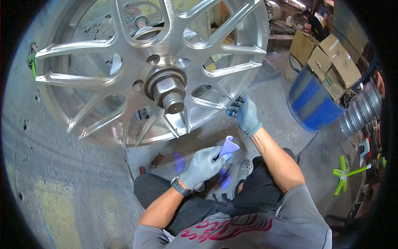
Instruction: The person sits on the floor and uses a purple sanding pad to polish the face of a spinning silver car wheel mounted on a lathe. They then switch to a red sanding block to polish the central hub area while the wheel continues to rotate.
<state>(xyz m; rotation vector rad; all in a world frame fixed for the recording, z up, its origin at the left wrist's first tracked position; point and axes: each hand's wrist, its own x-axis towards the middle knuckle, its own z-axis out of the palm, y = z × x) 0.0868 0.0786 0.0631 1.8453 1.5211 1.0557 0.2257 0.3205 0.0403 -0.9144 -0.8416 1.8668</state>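
A large bare-metal alloy wheel [128, 93] stands in front of me, fixed at its centre by a big nut on a threaded shaft [169, 92]. My right hand [248, 116], in a grey glove with darkened fingertips, has its fingers curled at the end of a spoke on the wheel's lower right. Below the wheel, my gloved left hand [204, 166] pinches a curled purple sanding sheet [229, 146], apart from the metal. Two more purple pieces lie lower down: one sheet [179, 162] left of that hand, another piece [225, 178] beneath it.
At right stands a blue drum [313, 99] topped with cardboard boxes [333, 62]. Stacked metal rims [362, 110] are beside it, and a bright green star-shaped base [340, 175] sits nearer. A grey wall [62, 157] runs along the left. Far back, another person [315, 27] bends down.
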